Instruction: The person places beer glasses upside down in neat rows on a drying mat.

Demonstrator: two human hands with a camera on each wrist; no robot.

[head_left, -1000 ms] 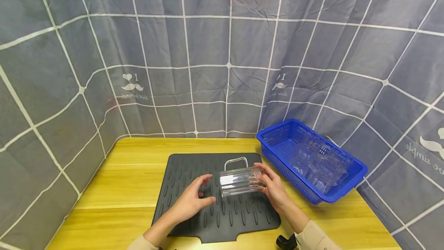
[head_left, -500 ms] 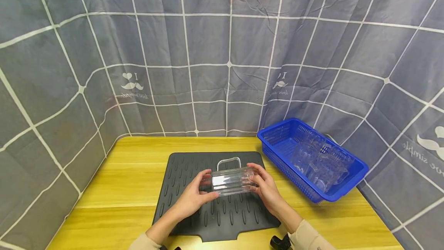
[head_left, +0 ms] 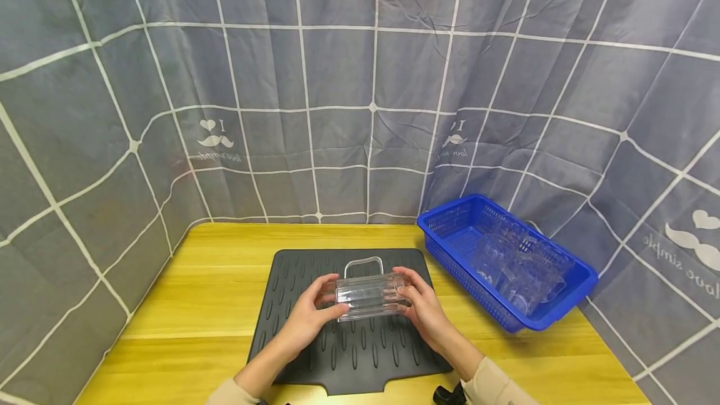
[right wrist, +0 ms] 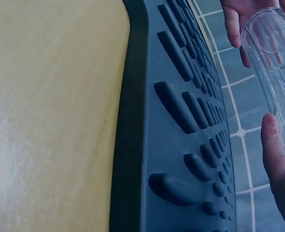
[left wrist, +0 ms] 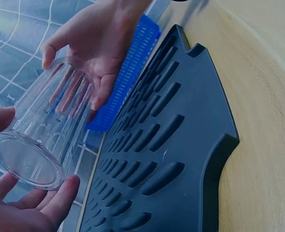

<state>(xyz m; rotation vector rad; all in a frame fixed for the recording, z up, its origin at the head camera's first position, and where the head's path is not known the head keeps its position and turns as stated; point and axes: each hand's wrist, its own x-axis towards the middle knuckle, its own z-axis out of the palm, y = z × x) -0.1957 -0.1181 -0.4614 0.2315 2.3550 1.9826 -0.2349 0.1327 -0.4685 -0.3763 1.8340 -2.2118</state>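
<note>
A clear glass mug (head_left: pixel 365 296) with ribbed sides lies sideways in the air over a dark grey drying mat (head_left: pixel 360 355). Its handle (head_left: pixel 363 261) points away from me. My left hand (head_left: pixel 306 317) grips the thick base end, which shows in the left wrist view between thumb and fingers (left wrist: pixel 60 205). At the rim end, my right hand (head_left: pixel 424 308) holds the mug with thumb and fingers spread around it. In the right wrist view the mug (right wrist: pixel 273 72) is cut off by the frame's right edge.
A blue plastic basket (head_left: pixel 450 261) with several clear glass mugs (head_left: pixel 517 267) stands to the right on the wooden table (head_left: pixel 191 311). A grey checked curtain (head_left: pixel 337 80) encloses the back and sides. A small black object (head_left: pixel 450 395) is near my right sleeve.
The mug has moved left in the right hand. The left hand, earlier apart from the mug, has closed around its base end.
</note>
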